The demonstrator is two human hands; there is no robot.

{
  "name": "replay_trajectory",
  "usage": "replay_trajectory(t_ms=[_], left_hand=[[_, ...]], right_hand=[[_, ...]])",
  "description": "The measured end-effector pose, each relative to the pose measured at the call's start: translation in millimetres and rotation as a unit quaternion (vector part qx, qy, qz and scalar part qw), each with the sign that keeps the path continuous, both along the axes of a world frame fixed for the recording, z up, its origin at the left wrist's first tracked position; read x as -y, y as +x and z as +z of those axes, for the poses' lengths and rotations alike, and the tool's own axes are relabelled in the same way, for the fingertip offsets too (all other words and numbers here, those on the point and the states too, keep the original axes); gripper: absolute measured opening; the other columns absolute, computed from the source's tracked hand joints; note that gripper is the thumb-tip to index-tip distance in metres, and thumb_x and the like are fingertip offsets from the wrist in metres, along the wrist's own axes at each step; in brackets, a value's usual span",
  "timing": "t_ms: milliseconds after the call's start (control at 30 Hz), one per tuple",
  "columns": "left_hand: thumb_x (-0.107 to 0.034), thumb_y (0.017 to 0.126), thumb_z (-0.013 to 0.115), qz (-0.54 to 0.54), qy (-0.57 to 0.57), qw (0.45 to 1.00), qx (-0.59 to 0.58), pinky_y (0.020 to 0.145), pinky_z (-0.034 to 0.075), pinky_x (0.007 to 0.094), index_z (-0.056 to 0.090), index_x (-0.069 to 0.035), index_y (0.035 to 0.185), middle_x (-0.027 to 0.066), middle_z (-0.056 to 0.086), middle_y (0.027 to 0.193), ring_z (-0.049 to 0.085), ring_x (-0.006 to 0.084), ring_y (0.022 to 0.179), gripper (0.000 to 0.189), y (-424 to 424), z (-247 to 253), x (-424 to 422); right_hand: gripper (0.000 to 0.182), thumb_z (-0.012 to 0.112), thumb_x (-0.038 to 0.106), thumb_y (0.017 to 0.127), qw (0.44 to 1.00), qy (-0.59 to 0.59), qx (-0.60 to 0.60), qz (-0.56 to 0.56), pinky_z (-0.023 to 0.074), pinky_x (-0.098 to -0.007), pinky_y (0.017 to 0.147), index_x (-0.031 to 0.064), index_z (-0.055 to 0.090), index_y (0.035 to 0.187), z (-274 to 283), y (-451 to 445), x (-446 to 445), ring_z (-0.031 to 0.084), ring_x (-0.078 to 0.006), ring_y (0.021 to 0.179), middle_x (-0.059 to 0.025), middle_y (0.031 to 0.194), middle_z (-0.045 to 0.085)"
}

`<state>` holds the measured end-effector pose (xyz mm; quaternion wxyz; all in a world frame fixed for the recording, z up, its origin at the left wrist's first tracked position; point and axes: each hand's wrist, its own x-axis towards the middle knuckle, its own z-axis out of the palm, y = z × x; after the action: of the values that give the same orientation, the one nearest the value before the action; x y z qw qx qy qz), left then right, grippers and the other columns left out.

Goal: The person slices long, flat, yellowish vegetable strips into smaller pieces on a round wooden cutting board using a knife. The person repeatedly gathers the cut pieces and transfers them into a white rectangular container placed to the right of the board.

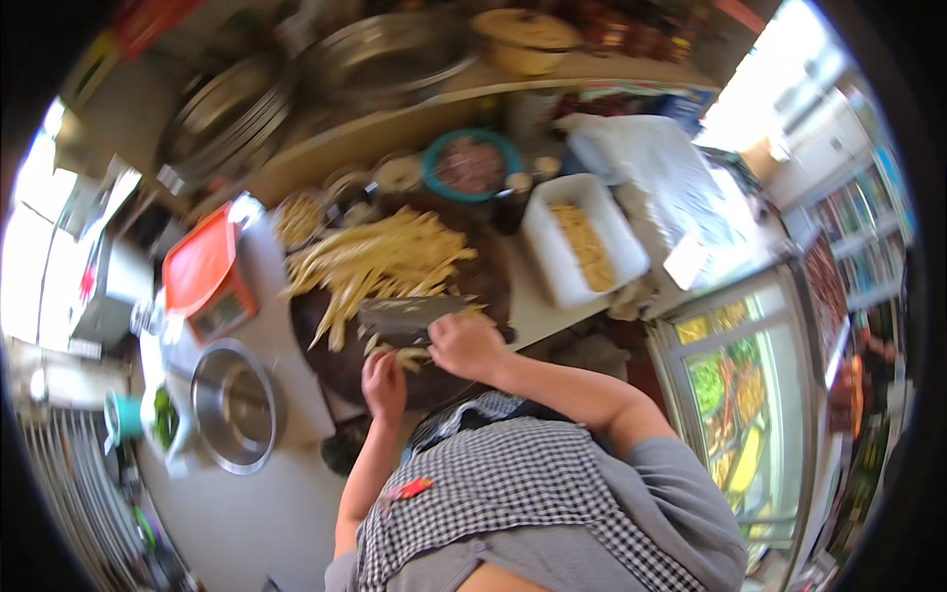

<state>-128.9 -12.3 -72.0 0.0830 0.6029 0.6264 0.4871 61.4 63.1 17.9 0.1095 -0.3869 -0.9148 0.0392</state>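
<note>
My right hand (470, 346) grips a cleaver (399, 320), whose broad metal blade reaches left over a round dark chopping board (336, 374). My left hand (383, 388) is beside the blade with its fingers bent. Its fingertips touch a few short cut pieces (410, 359) of a pale yellow food; blur hides whether they pinch any. Just beyond the blade lies a large heap of long pale yellow strips (377, 255), possibly tofu-skin sticks. The cleaver's handle is mostly hidden in my right fist.
Right of the board stands a white plastic tub (540, 244) holding yellow pieces. Behind are a teal bowl (428, 177) of pinkish food and small bowls. Left are an orange-lidded container (196, 255) and a steel bowl (274, 414). A glass-doored cabinet (677, 362) stands at right.
</note>
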Motion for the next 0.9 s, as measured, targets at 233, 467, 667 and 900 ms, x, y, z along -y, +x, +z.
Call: replay_trajectory(t_ms=[233, 467, 667, 900], left_hand=[[0.004, 0.087, 0.061, -0.015, -0.034, 0.999, -0.039, 0.070, 0.051, 0.0358, 0.062, 0.000, 0.097, 0.0159, 0.061, 0.098, 0.061, 0.0297, 0.083, 0.011, -10, -6, 8], [0.002, 0.089, 0.059, 0.044, -0.063, 0.995, -0.060, 0.067, 0.048, 0.0326, 0.062, -0.002, 0.097, 0.0127, 0.061, 0.099, 0.060, 0.0252, 0.084, 0.010, -17, -12, 8], [0.001, 0.090, 0.058, 0.057, -0.071, 0.992, -0.082, 0.063, 0.045, 0.0304, 0.062, -0.002, 0.098, 0.0108, 0.061, 0.100, 0.058, 0.0222, 0.082, 0.009, -12, -13, 4], [0.002, 0.091, 0.056, 0.065, -0.108, 0.990, -0.063, 0.064, 0.045, 0.0287, 0.064, -0.001, 0.098, 0.0088, 0.061, 0.101, 0.059, 0.0191, 0.082, 0.011, 6, -4, -15]], right_hand=[[0.021, 0.059, 0.026, 0.088, 0.978, 0.122, -0.170, 0.015, 0.0493, -0.0391, 0.076, 0.0055, 0.063, 0.084, -28, 45, -21, 0.061, -0.0273, 0.087, -0.0081, 0.089, 0.060], [0.008, 0.062, 0.009, 0.089, 0.853, 0.115, -0.296, -0.414, 0.0495, -0.0373, 0.061, 0.0046, 0.057, 0.094, 21, 247, 3, 0.059, -0.0279, 0.067, -0.0109, 0.085, 0.058], [0.033, 0.068, 0.022, 0.088, 0.464, -0.202, -0.596, -0.623, 0.0505, -0.0308, 0.068, 0.0058, 0.054, 0.113, -29, 405, 7, 0.059, -0.0171, 0.083, -0.0040, 0.098, 0.059], [0.016, 0.064, 0.014, 0.089, 0.331, -0.345, -0.741, -0.472, 0.0528, -0.0312, 0.067, 0.0072, 0.059, 0.102, -44, 427, -29, 0.065, -0.0170, 0.084, -0.0047, 0.094, 0.065]])
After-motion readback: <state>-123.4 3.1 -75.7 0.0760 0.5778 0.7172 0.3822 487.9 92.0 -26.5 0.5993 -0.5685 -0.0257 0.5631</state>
